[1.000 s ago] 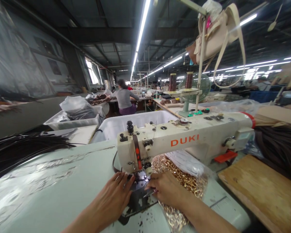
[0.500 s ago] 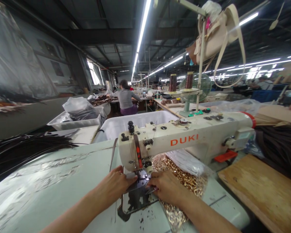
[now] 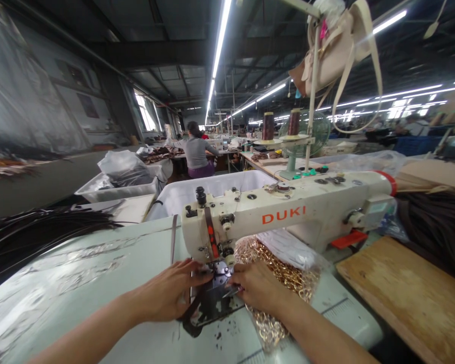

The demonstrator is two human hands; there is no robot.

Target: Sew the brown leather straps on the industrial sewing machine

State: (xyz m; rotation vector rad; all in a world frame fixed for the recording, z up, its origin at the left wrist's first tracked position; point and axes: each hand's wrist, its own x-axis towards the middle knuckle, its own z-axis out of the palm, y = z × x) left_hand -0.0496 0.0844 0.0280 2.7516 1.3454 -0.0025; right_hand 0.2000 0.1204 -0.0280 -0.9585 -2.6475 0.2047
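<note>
A white DUKI sewing machine [image 3: 288, 212] stands on the pale table [image 3: 98, 273]. A thin dark strap [image 3: 173, 235] comes down beside the machine's head and passes under the presser foot onto the dark needle plate [image 3: 212, 303]. My left hand [image 3: 172, 296] is closed, its fingertips pinching the strap just left of the needle. My right hand [image 3: 256, 285] is curled with its fingers pressed on the strap just right of the needle. Its wrist lies over a clear bag of gold metal rings [image 3: 288, 275].
A bundle of dark straps [image 3: 41, 232] lies at the left, and more dark straps [image 3: 436, 232] lie at the right behind a wooden board [image 3: 409, 298]. White bins [image 3: 227, 189] stand behind the table. A beige handbag [image 3: 333, 55] hangs overhead. A person [image 3: 195, 151] sits far back.
My left hand went from lying flat on the plate to pinching at the needle. The strap's loop behind the machine head has been drawn up straighter. My right hand has barely shifted.
</note>
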